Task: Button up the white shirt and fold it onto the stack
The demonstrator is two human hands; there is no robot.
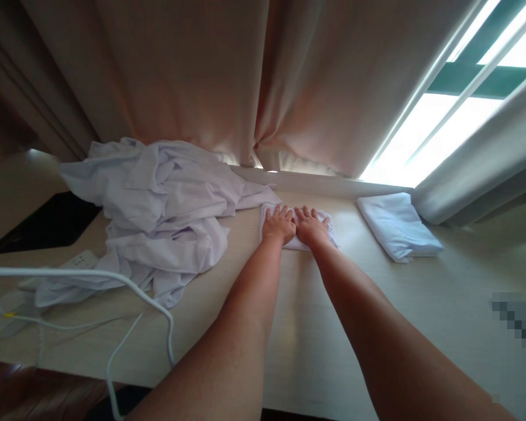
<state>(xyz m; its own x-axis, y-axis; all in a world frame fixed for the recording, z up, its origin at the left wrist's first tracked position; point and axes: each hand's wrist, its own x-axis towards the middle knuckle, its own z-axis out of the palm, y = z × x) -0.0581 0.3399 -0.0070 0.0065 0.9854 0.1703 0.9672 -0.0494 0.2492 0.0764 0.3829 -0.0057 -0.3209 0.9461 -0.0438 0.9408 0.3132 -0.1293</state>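
Both arms reach forward across the pale wooden table. My left hand (279, 224) lies flat, fingers spread, on the left part of a small folded white cloth (294, 243). My right hand (310, 225) presses on the right part of the same cloth, its fingers also spread. The thumbs nearly meet in the middle, and the hands cover most of the cloth. To the right lies another folded white cloth (397, 225), thicker and neatly stacked. A large crumpled heap of white fabric (166, 199) spreads over the table on the left.
A black flat panel (46, 225) and a white power strip (81, 260) sit left of the heap. White cables (114, 273) loop over the near left edge. Beige curtains (193, 76) hang along the back, with a bright window (456, 105) at right. The right edge has a pixelated patch.
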